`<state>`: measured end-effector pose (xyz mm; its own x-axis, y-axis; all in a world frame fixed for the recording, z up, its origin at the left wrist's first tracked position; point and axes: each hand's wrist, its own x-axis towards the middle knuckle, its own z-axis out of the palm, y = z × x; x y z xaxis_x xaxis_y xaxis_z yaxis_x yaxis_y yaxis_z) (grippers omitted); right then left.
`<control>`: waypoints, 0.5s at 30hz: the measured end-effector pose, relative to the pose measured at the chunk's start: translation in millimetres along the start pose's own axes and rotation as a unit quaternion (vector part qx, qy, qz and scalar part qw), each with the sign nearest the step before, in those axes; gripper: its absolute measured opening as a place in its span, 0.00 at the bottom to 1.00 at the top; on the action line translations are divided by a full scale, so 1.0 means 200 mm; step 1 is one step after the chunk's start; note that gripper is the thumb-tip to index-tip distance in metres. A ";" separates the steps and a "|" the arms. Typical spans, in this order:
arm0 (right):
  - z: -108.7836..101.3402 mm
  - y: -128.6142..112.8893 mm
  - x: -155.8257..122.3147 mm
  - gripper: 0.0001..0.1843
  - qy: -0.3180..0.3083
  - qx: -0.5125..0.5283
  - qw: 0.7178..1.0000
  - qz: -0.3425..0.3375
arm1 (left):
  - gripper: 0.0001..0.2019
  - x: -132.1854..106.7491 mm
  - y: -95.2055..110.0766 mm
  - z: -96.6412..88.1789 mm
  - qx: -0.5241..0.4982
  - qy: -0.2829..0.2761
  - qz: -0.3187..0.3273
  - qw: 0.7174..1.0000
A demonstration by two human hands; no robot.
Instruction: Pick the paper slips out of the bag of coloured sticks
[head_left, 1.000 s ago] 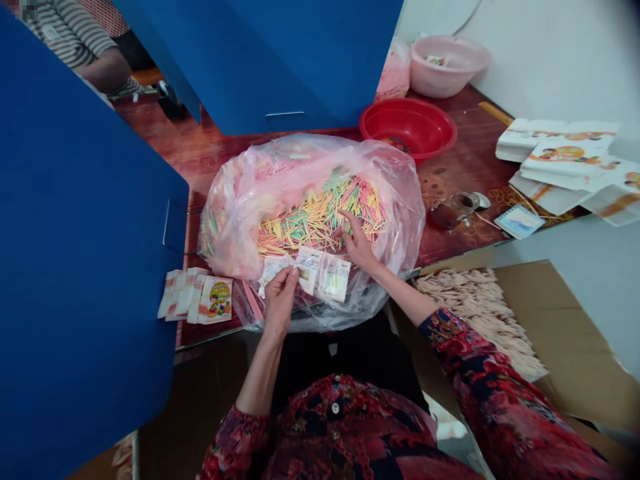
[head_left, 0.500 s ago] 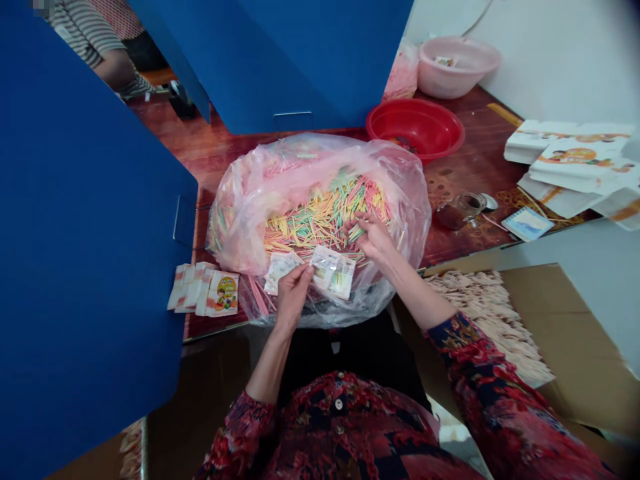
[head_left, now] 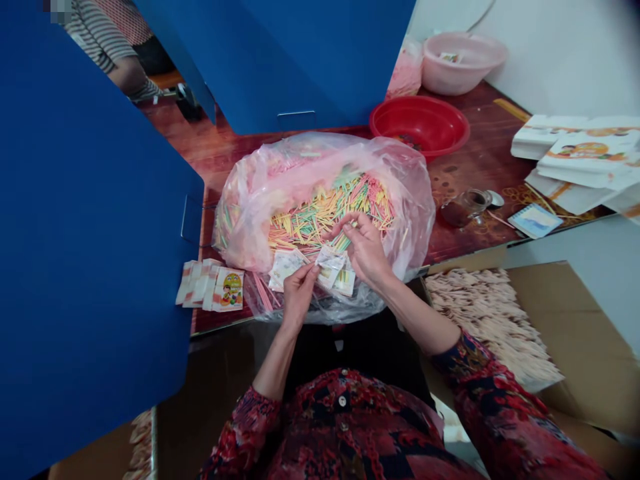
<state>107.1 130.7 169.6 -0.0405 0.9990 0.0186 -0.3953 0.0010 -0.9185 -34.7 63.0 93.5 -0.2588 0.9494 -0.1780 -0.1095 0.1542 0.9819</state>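
Observation:
My left hand (head_left: 299, 291) pinches the edge of a small clear-and-white printed packet (head_left: 329, 261) between thumb and fingertips. Just above and to its right, my right hand (head_left: 369, 252) has its fingers curled around a few thin coloured sticks (head_left: 341, 241). Both hands are over a large clear plastic bag (head_left: 250, 200), its mouth spread wide. Inside lies a heap of thin pink, yellow and green sticks (head_left: 313, 217). More printed packets (head_left: 286, 267) rest at the bag's near edge, one partly under the packet I hold.
Stacked printed packets (head_left: 230, 291) lie left of the bag. To the right are a red basin (head_left: 453, 130), a pink basin (head_left: 457, 77), a glass jar (head_left: 463, 208), a small notepad (head_left: 535, 220) and white printed packaging (head_left: 585, 150). Blue partitions (head_left: 100, 233) border the table. A cardboard box (head_left: 565, 320) stands below.
My right hand has moved from the stick heap down and left to the held packet, bringing sticks with it. My left hand keeps its pinch. The whole view has shifted slightly.

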 end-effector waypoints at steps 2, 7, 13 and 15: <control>0.00 0.01 -0.01 0.04 0.006 -0.023 1.000 -0.010 | 0.17 0.00 0.00 0.01 -0.011 0.009 -0.002 1.000; -0.01 0.03 -0.01 0.05 0.026 -0.009 0.999 -0.027 | 0.18 -0.01 0.00 0.02 -0.035 0.022 -0.014 0.999; -0.01 0.04 -0.03 0.03 0.018 -0.089 0.995 -0.046 | 0.17 -0.01 0.00 0.01 -0.029 0.009 -0.003 1.000; -0.01 0.04 -0.05 0.04 0.017 -0.153 0.986 -0.063 | 0.16 -0.01 0.01 0.01 -0.017 0.009 0.001 1.000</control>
<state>105.3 120.0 161.7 0.0241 0.9909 0.1326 -0.1003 0.1344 -0.9858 -31.9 61.8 95.1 -0.2757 0.9447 -0.1777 -0.1423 0.1427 0.9795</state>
